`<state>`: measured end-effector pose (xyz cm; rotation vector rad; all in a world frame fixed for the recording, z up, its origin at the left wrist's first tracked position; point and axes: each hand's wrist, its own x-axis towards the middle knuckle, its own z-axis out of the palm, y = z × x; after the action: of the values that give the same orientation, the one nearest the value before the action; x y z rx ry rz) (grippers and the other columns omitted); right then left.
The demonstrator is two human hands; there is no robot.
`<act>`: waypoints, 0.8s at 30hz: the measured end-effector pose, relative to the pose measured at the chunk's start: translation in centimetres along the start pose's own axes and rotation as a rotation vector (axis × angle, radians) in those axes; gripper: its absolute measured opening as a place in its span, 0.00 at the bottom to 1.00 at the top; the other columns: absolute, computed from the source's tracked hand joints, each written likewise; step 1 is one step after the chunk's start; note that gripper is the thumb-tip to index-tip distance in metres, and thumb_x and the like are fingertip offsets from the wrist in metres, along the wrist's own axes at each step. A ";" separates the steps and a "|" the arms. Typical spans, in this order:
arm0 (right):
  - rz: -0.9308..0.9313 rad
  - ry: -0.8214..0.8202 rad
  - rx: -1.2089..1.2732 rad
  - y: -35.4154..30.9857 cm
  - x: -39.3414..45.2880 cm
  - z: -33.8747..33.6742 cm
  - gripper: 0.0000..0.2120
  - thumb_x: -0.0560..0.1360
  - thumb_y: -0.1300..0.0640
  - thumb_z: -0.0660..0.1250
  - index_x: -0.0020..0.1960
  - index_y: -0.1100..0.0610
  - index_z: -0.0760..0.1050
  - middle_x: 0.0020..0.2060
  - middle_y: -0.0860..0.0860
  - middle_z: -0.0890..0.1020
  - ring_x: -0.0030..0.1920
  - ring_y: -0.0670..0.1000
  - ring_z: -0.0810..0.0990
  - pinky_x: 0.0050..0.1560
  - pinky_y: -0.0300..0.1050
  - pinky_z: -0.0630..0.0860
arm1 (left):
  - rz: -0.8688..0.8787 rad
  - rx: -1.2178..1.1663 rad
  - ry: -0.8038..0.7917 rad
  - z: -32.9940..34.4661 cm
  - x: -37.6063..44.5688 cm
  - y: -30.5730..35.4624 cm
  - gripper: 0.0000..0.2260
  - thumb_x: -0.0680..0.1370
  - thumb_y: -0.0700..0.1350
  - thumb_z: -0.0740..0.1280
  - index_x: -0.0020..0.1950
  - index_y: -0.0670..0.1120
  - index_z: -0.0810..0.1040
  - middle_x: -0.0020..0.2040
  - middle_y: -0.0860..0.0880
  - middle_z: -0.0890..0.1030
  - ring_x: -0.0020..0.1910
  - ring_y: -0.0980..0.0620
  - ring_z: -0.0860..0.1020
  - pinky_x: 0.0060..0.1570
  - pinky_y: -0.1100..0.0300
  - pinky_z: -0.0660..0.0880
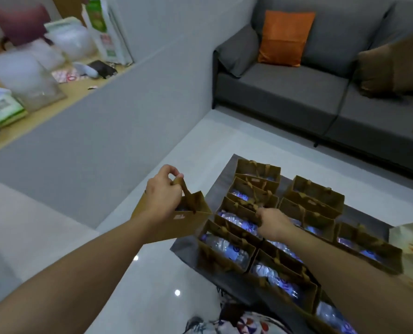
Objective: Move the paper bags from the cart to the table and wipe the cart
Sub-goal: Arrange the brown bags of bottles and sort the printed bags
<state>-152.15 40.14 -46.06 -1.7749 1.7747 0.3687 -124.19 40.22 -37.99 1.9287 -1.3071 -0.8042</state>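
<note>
A small brown paper bag [176, 220] hangs in the air off the left edge of a dark grey surface, carried by its handle [180, 183] — the left hand [163, 191] has its fingers [170, 170] curled round that handle, the bag's mouth open and a glimpse of a plastic water bottle inside. To its right, many more brown paper bags [268, 225] stand upright in close rows on the dark surface [222, 186], each holding clear water bottles [222, 244] with blue labels. The right hand [271, 222] reaches in among the middle rows, its fingers bent down onto the top edge or handle of one bag; whether it has a firm grip I cannot tell, since the fingertips are hidden behind the hand. Whether this dark surface is the cart or the tabletop is not clear from here, so it is hard to say if the held bag is being taken away or set down. My reading is that the bag-moving step is in hand and far from done, with wiping not yet begun. The next move calls for keeping the loaded bag level so the bottle stays in, and lifting the next bag straight up so it does not drag its touching neighbours over. Beyond lie a pale glossy floor [152, 273], a grey sofa [297, 92] with an orange cushion [285, 37], and a cluttered wooden ledge [63, 102] at the far left.
</note>
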 end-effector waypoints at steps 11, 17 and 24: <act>-0.107 -0.298 -0.281 2.3 12.8 6.4 0.38 0.74 0.53 0.70 0.78 0.54 0.56 0.74 0.54 0.63 0.71 0.60 0.66 0.66 0.56 0.72 | -0.292 0.089 0.118 3.0 5.2 -5.6 0.06 0.82 0.40 0.64 0.52 0.51 0.76 0.32 0.48 0.79 0.31 0.52 0.78 0.28 0.68 0.70; 0.066 -0.422 -0.344 1.6 16.0 9.0 0.41 0.75 0.46 0.69 0.78 0.60 0.51 0.72 0.60 0.68 0.72 0.62 0.68 0.70 0.60 0.64 | -0.400 0.137 0.139 4.5 6.6 -7.1 0.06 0.82 0.41 0.65 0.53 0.53 0.76 0.39 0.48 0.83 0.38 0.50 0.81 0.31 0.67 0.72; 0.100 -0.261 -0.133 1.4 17.3 10.1 0.11 0.78 0.55 0.66 0.58 0.58 0.77 0.54 0.56 0.81 0.57 0.59 0.80 0.55 0.52 0.78 | -0.444 0.183 0.120 5.1 6.7 -8.9 0.08 0.80 0.38 0.63 0.52 0.50 0.77 0.30 0.50 0.78 0.27 0.56 0.76 0.25 0.71 0.68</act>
<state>-150.15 32.13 -64.42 -1.6438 1.6875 0.7395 -121.40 35.48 -48.88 2.4203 -0.9172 -0.7818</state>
